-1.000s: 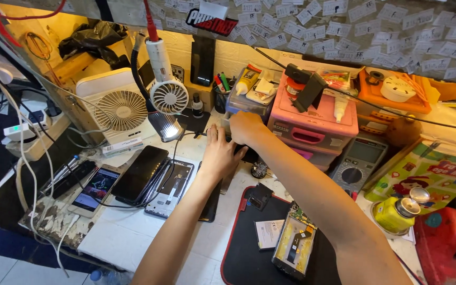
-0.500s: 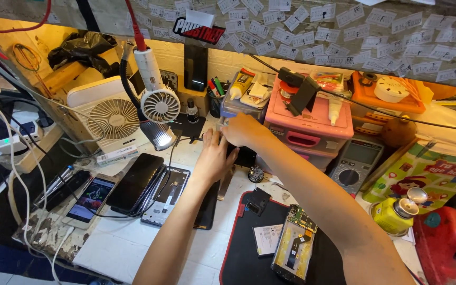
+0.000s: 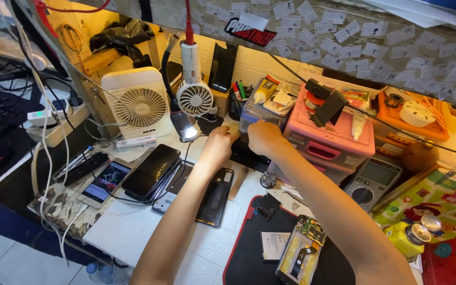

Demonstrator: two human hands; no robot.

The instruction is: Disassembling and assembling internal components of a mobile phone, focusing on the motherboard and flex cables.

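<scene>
While white fan [image 3: 142, 107] stands far left and phones [image 3: 150, 171] lie near it, left hand [image 3: 218, 145] and right hand [image 3: 262, 138] reach clear box [image 3: 257, 112], far centre; grip unclear. Pink box [image 3: 329, 138] right.

Crowded workbench, both hands at its back edge

The left hand [image 3: 218, 146] and right hand [image 3: 262, 138] meet before the clear box [image 3: 257, 108], left of the drawer unit [image 3: 329, 138]. Phones [image 3: 151, 171] lie left; the opened phone [image 3: 301, 256] rests on the mat [image 3: 249, 258], nearer the viewer. The fan [image 3: 139, 105] stands behind the phones.
</scene>
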